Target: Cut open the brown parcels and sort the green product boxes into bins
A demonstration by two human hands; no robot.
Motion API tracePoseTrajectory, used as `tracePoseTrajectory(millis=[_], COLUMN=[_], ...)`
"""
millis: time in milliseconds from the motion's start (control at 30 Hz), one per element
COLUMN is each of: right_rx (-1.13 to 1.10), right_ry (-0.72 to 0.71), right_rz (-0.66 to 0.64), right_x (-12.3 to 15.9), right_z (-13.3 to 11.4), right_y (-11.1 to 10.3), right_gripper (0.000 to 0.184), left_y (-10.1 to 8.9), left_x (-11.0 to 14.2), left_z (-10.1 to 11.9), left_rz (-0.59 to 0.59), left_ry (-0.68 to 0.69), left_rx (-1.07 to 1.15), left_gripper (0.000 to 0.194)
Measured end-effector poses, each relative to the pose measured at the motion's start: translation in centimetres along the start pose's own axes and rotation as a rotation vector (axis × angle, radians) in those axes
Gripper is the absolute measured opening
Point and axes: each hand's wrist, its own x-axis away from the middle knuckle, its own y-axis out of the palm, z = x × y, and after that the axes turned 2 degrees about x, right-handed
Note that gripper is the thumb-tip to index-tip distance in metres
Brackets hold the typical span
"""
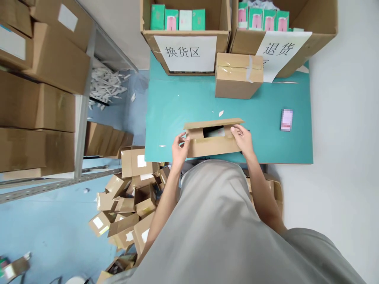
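A cardboard box [214, 146] lies at the near edge of the green-topped table [177, 102], its long flaps raised and the short end flaps folded partly in. Through the gap between them shows a dark inside with something pale in it, too little to name. My left hand [180, 150] has its fingers and thumb closed at the box's left end. At the opposite end, my right hand [243, 140] pinches the right end flap near the far corner.
Behind stands a taped carton [237, 83], before two large open cartons [186, 37] [251, 43] of green boxes with paper signs. A small blurred pink item [286, 119] lies right. Shelved cartons [59, 59] and heaped opened boxes [127, 205] are at left.
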Motion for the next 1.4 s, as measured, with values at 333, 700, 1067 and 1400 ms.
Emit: tracePoseTrajectory(millis=[333, 700, 1067, 1400], right_rx=[0.626, 0.929, 1.148, 0.952], right_ry=[-0.102, 0.095, 0.002, -0.009], right_rz=[-0.23, -0.291, -0.288, -0.093], right_x=[-1.2, -1.1, -2.3, 2.5], right_z=[-3.0, -5.2, -3.9, -5.6], right_y=[-0.6, -0.8, 0.1, -0.9], right_gripper=[0.072, 0.052, 0.08, 0.081], left_y=[-1.5, -0.9, -1.7, -1.7], left_x=[4.0, 3.7, 3.1, 4.1], left_z=[-0.3, 0.6, -0.1, -0.3], left_rz=[-0.369, -0.446, -0.319, -0.286], left_ry=[0.209, 0.404, 0.63, 0.53], left_rx=[-0.573, -0.765, -0.785, -0.797], left_gripper=[0.093, 0.042, 0.029, 0.042])
